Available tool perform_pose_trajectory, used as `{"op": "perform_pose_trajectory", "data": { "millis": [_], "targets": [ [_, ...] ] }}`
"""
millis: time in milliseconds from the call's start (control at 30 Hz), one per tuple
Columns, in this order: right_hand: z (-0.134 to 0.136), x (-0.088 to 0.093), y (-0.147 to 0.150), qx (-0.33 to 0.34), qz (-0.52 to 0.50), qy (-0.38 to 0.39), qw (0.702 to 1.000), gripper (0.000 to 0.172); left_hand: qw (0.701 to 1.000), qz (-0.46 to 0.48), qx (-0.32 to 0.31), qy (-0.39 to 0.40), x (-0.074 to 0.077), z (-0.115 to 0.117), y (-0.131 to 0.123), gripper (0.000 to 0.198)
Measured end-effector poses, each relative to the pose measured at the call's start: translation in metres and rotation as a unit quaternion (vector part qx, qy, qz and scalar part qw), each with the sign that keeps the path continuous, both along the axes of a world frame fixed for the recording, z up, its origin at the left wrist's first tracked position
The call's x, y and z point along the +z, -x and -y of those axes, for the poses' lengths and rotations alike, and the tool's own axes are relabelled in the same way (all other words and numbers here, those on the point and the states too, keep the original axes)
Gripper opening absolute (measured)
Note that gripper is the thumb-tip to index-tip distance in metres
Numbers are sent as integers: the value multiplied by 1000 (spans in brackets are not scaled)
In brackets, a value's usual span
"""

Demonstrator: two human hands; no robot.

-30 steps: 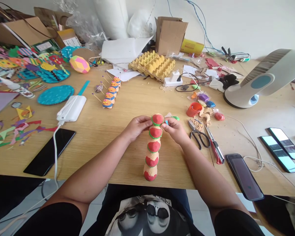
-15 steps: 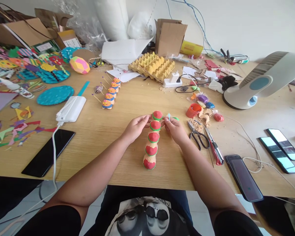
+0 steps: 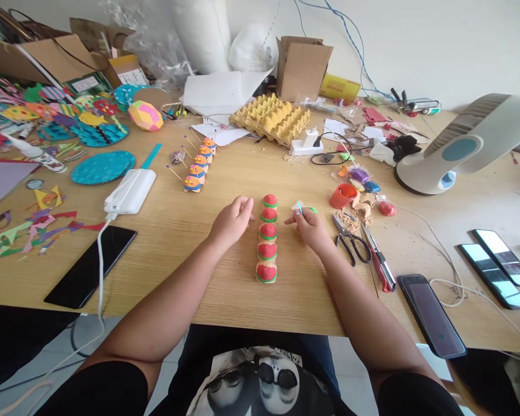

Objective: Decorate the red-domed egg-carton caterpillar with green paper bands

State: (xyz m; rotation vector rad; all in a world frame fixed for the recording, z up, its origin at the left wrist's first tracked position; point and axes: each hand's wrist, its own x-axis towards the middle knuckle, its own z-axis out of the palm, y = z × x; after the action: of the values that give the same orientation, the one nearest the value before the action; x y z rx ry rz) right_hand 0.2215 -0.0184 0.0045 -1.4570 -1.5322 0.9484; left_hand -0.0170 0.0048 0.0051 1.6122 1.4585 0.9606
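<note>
A strip of egg-carton bumps [image 3: 267, 233], topped in red with green rims, stands on the wooden table in front of me. To its left my left hand [image 3: 233, 221] is raised with fingers curled, apart from the strip; whether anything is inside the fingers is hidden. On the other side, my right hand [image 3: 308, 225] pinches a small light-blue tool [image 3: 300, 207], with a finger pointing toward the strip without touching it. A bit of green material [image 3: 312, 210] shows just behind that hand.
Scissors [image 3: 352, 240], a red cutter [image 3: 383, 271], a red cup [image 3: 343, 196] and a phone [image 3: 431, 315] lie right. A decorated orange strip [image 3: 199, 164], power bank [image 3: 130, 190] and black phone [image 3: 91, 266] are left. Yellow egg trays [image 3: 271, 118] sit behind.
Both hands have come off the strip and moved apart. The strip now rests flat on the table, where before its far end was held between the fingers.
</note>
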Motion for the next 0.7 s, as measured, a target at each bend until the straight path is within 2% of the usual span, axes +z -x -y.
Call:
{"op": "perform_pose_trajectory", "data": {
  "millis": [67, 167, 367, 467, 567, 700],
  "targets": [
    [2, 1, 3, 12, -8, 20, 1000, 59, 997, 50, -17, 57, -2, 2, -2, 47],
    [5, 3, 9, 33, -44, 45, 997, 59, 987, 125, -26, 101, -4, 2, -9, 50],
    [5, 2, 10, 55, -58, 2, 997, 59, 963, 232, -3, 135, -3, 0, -16, 59],
    [2, -2, 7, 50, -85, 9, 995, 58, 956, 268, -5, 122, -5, -2, -16, 59],
    [-1, -5, 5, 43, -104, 23, 993, 56, 962, 262, -4, 72, -10, -4, -15, 57],
    [-2, -9, 2, 0, -98, -20, 995, 54, 968, 249, -6, 40, -17, -5, -13, 56]
  ]
}}
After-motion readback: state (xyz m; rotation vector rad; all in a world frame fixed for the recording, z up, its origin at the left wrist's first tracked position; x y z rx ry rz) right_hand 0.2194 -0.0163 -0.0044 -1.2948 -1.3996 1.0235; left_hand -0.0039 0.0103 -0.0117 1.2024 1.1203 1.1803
